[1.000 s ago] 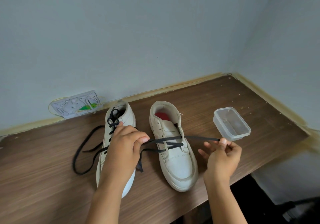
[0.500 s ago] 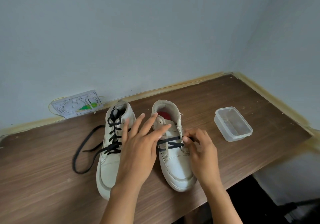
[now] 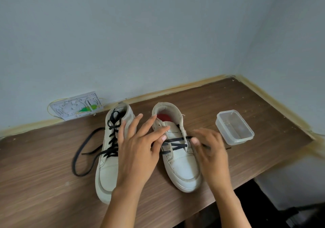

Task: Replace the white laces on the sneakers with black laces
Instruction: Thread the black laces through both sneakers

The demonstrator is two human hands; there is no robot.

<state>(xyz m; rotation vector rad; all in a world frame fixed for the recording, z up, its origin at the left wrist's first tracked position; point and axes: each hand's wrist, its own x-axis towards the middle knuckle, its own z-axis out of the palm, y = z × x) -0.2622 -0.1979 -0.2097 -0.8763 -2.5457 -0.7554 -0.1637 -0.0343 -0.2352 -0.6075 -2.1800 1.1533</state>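
Between both hands, the right sneaker was half laced.
Left hand lay relaxed over it; right hand pinched the black lace, which probably needed the next eyelet.

Released the taut black lace held out to both sides, then moved both hands in over the right sneaker, fingers spread across its eyelets.

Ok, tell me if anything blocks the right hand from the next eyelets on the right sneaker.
Nothing visible does. The right hand pinches the black lace beside the right sneaker; the left hand rests fingers on its tongue, short of the right-side eyelets. The container sits apart.
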